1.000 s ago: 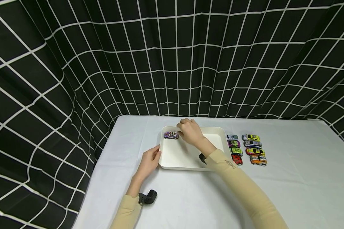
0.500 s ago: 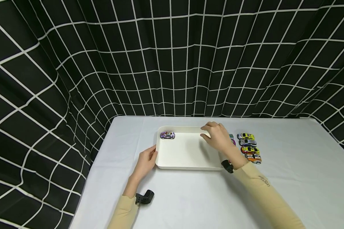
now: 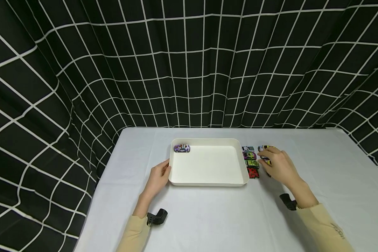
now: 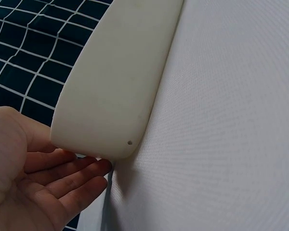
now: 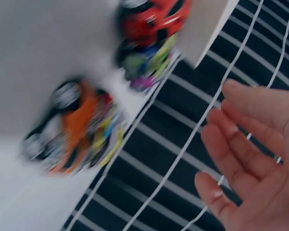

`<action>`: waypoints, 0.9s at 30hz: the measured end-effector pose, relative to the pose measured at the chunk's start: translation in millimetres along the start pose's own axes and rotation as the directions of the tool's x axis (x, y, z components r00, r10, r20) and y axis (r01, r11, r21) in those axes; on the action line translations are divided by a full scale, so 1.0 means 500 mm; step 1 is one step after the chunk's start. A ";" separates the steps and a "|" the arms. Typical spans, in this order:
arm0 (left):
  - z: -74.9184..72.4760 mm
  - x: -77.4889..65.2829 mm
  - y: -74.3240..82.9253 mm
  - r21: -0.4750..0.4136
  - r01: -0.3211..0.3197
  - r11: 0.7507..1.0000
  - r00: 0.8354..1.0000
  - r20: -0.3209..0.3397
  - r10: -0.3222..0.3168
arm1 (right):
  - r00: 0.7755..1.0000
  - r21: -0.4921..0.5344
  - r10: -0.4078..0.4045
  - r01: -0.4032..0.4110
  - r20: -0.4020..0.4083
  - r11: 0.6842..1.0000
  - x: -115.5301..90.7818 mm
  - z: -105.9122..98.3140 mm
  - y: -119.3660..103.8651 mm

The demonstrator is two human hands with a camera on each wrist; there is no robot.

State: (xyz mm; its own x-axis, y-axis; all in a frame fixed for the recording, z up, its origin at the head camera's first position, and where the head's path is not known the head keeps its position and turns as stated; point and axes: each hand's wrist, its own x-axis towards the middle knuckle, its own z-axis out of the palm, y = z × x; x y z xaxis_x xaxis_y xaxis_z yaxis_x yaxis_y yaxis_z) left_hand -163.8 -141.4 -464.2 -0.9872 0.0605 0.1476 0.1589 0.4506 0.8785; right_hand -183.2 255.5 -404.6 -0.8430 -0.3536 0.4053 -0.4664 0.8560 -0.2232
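As the spread right hand (image 3: 279,167) is hovering over cars (image 3: 263,148) near the desk's (image 3: 208,217) far edge, pick-up seems underway, needing a pinch.

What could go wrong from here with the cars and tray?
1. The right grip is over a tight column of small multicoloured toy cars; picking one could knock its neighbours askew.
2. A second column, with a small red toy car at its near end, sits between that grip and the shallow white rectangular tray; a low carry might clip it.
3. The left grip touches the tray; a nudge could shift the small purple toy car inside.
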 end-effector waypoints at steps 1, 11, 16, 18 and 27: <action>0.000 0.000 0.000 0.001 -0.002 1.000 1.000 0.002 0.002 | 1.000 -0.002 0.004 -0.003 0.008 1.000 -0.010 -0.003 0.008; -0.001 0.000 -0.005 -0.007 -0.045 0.999 0.999 0.007 0.045 | 0.999 -0.026 -0.019 0.020 0.028 0.999 -0.083 -0.017 0.074; -0.003 -0.003 -0.003 -0.019 -0.036 0.999 0.999 0.010 0.036 | 0.998 -0.022 0.032 -0.031 0.054 0.999 -0.099 -0.010 0.093; -0.003 -0.004 -0.002 -0.019 -0.032 0.999 0.999 0.009 0.032 | 0.997 -0.025 0.042 -0.041 0.065 0.999 -0.103 -0.007 0.100; -0.003 -0.001 -0.001 -0.015 -0.028 0.999 1.000 0.012 0.028 | 0.996 -0.024 0.055 -0.053 0.077 0.998 -0.108 0.006 0.118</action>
State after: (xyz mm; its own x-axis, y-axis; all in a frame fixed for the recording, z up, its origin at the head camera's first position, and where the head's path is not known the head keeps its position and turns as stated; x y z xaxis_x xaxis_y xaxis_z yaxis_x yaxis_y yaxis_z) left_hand -163.2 -143.2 -464.0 -0.9824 0.0836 0.1668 0.1866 0.4353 0.8807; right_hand -165.9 324.0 -442.1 -0.8854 -0.3340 0.3233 -0.4143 0.8823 -0.2233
